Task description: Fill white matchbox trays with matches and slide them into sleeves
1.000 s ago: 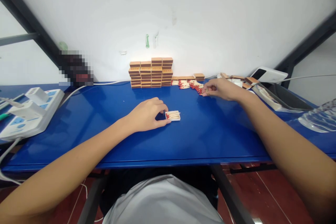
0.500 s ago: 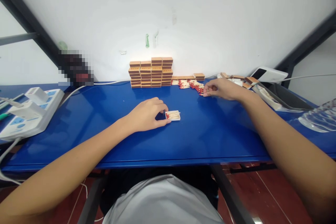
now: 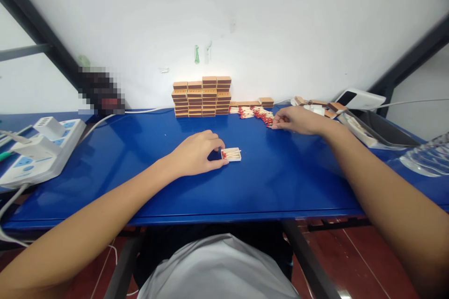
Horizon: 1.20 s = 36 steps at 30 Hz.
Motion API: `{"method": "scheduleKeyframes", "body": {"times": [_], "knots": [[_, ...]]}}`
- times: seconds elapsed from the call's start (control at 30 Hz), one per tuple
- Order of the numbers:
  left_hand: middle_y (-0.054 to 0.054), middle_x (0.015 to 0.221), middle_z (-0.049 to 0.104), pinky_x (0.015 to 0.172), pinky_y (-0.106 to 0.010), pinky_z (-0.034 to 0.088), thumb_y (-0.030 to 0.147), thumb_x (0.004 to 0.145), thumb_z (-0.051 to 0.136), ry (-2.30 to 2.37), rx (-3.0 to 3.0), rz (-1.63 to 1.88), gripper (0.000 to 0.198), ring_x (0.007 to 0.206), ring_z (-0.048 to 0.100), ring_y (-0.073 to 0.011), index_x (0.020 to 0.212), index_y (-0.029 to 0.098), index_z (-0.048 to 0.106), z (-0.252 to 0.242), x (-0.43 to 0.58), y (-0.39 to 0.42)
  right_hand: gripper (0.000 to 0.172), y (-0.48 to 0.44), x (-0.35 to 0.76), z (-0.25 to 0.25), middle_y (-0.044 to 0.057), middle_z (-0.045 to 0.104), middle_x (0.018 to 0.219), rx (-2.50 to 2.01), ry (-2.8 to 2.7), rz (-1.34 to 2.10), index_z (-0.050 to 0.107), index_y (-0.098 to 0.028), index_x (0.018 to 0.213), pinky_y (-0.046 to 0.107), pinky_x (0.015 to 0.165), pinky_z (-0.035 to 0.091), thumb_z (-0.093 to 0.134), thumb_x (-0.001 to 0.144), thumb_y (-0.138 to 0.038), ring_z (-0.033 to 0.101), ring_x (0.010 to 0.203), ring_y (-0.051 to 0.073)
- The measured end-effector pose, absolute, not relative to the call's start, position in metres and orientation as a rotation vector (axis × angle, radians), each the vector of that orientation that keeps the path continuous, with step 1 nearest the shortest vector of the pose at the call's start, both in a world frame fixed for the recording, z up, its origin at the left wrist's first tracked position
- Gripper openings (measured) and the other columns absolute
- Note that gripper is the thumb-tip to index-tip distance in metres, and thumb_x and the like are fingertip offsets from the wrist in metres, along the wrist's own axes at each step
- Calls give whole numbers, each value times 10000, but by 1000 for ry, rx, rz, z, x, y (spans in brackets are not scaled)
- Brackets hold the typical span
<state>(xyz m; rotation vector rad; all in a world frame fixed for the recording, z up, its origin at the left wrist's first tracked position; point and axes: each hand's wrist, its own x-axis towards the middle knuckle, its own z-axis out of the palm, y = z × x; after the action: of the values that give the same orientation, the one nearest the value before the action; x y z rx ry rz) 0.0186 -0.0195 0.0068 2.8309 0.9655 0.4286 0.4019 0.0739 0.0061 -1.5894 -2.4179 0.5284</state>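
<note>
My left hand point(image 3: 196, 153) rests on the blue table point(image 3: 140, 182), its thumb and fingers pinching the left end of a small open matchbox tray point(image 3: 231, 154) with red-tipped matches in it. My right hand point(image 3: 298, 119) reaches to the far right edge of a loose pile of matches point(image 3: 254, 112), fingers curled together at the pile; what they hold, if anything, is too small to see. Behind the pile stands a stack of closed brown matchboxes point(image 3: 202, 96) against the wall.
A white power strip with plugs point(image 3: 38, 149) lies at the left. More matchboxes point(image 3: 317, 104), a white device point(image 3: 359, 100), a dark tray point(image 3: 382, 131) and clear plastic point(image 3: 426, 159) crowd the right side. A white cable point(image 3: 140, 112) runs along the wall.
My right hand has shifted slightly at the edge of the match pile. My left hand and the tray have not moved.
</note>
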Motion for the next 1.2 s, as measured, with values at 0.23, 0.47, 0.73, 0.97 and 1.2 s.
{"method": "scheduleKeyframes", "body": {"times": [0.23,0.47,0.73,0.97,1.2], "knots": [[-75,1018,762,833,-387,512,434,999,734,985,2816,459,243,980,663,-259,1050,197,749,5,21,-20,455,28,339,26,60,726,835,-1245,-2444,586,747,-221,909,341,690,421,671,939,-668,603,755,214],[-61,935,733,785,-363,492,458,993,727,988,2791,513,260,929,652,-249,981,199,726,5,23,-20,277,-4,279,20,44,652,847,-971,-2524,637,716,-210,933,322,678,401,652,1000,-471,553,744,189],[-57,961,736,821,-371,507,435,991,734,980,2773,496,242,961,649,-249,1063,204,753,4,21,-20,214,1,286,14,39,622,842,-986,-2572,548,720,-212,922,330,694,382,664,993,-406,539,744,191],[-65,979,744,828,-373,512,434,990,728,962,2776,497,239,965,657,-254,1066,209,758,4,21,-19,280,2,292,15,49,650,869,-999,-2578,589,720,-222,899,335,689,385,648,1001,-472,554,752,196],[-61,971,735,843,-377,516,427,988,741,972,2781,491,236,976,654,-258,1067,205,750,3,21,-19,276,1,286,10,42,648,848,-970,-2573,613,701,-216,894,328,697,381,638,1010,-458,547,736,188]]}}
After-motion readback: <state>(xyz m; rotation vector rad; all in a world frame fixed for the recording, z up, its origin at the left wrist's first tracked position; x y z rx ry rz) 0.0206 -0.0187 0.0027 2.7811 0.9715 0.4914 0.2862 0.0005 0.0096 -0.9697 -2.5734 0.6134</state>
